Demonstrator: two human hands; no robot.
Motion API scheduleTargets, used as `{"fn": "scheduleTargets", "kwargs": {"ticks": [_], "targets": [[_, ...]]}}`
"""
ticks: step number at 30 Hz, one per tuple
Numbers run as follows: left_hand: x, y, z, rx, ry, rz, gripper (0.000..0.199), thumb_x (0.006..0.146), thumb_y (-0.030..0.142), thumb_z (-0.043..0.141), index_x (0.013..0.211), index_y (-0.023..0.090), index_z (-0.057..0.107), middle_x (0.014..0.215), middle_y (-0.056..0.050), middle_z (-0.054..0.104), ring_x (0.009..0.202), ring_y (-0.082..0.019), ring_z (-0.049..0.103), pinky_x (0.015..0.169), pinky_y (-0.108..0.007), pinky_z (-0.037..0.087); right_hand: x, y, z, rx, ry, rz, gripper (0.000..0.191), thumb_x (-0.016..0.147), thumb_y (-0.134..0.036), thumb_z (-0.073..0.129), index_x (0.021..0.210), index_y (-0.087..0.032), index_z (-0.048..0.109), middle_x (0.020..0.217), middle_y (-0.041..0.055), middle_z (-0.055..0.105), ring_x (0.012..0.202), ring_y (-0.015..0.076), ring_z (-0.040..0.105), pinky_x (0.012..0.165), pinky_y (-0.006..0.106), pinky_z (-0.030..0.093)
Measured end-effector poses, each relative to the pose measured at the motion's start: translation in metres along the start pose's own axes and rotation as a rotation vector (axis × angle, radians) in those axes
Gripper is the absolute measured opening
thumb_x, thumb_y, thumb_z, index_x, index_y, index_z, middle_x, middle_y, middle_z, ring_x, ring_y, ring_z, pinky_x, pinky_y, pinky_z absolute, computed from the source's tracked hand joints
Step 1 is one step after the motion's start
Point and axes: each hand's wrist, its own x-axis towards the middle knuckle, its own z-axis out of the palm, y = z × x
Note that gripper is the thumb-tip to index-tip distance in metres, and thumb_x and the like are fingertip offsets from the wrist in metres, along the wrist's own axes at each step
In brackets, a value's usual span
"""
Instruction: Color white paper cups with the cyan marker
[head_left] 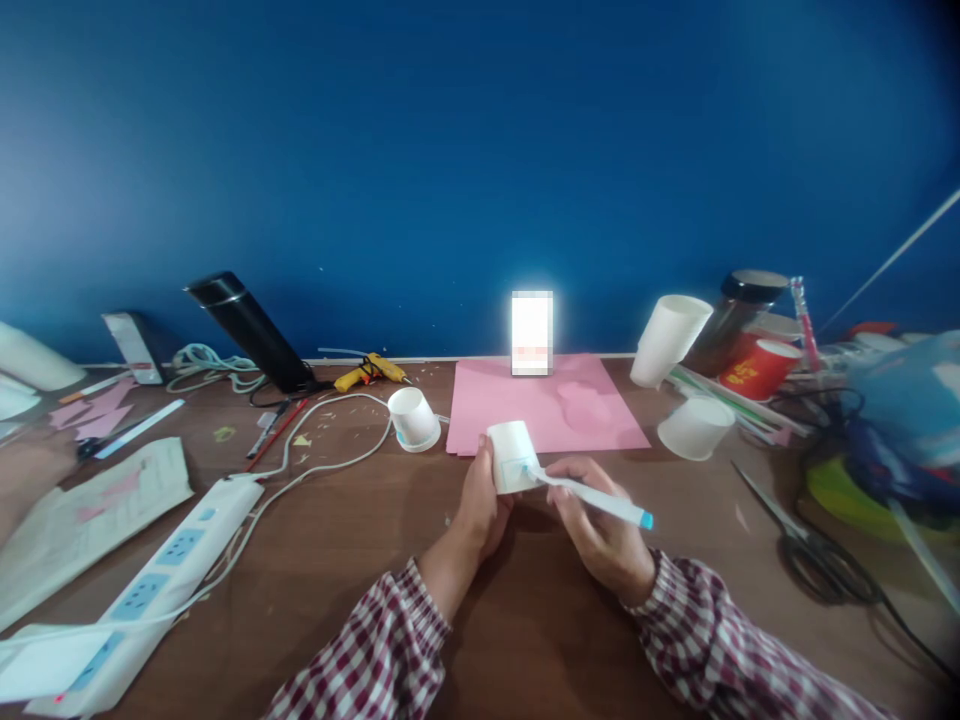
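My left hand (480, 510) is wrapped round a white paper cup (511, 445), held tilted above the brown table. Thin blue lines, roughly a box shape, show on the cup's side facing me. Between the fingers of my right hand (600, 525) is a white marker (604, 500) with a blue end. Its narrow tip is at the cup's wall by the blue lines; whether it touches I cannot tell. Left of the held cup, another paper cup (412, 420) stands upside down. Behind my hands lie sheets of pink paper (480, 400).
A power strip (150, 600) with a cable, a yellow glue gun (371, 372) and a black flask (247, 330) are on the left. To the right are stacked paper cups (670, 340), a lone cup (696, 428) and scissors (814, 550). Another person's blurred hand (30, 480) is far left.
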Motion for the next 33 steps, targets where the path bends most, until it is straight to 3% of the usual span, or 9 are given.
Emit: {"fn": "scheduleTargets", "kwargs": {"ticks": [10,27,33], "targets": [[-0.003,0.002,0.003,-0.022,-0.02,-0.003,0.04,0.079,0.052,0.057,0.085,0.013,0.06,0.071,-0.003,0.063,0.065,-0.015,0.057,0.068,-0.029,0.046,0.001,0.0,-0.002,-0.033,0.071,0.05,0.007,0.087,-0.024,0.053,0.092,-0.02,0.054,0.072,0.0011,0.062,0.058,0.0128,0.057,0.054,0.023,0.046],[-0.003,0.001,0.001,-0.022,0.003,0.03,0.04,0.077,0.052,0.06,0.085,0.013,0.062,0.071,-0.003,0.063,0.066,-0.014,0.056,0.069,-0.028,0.044,0.003,-0.004,-0.002,-0.063,0.071,0.038,0.007,0.086,-0.023,0.054,0.091,-0.019,0.058,0.074,0.0026,0.066,0.063,0.0145,0.062,0.058,0.024,0.05],[-0.003,-0.001,-0.001,0.011,0.016,0.053,0.045,0.076,0.055,0.06,0.084,0.012,0.06,0.068,-0.002,0.06,0.062,-0.013,0.054,0.061,-0.026,0.042,0.002,-0.01,-0.001,-0.083,0.024,-0.013,0.005,0.084,-0.021,0.055,0.088,-0.019,0.058,0.073,0.0025,0.066,0.063,0.0144,0.063,0.061,0.025,0.051]]}}
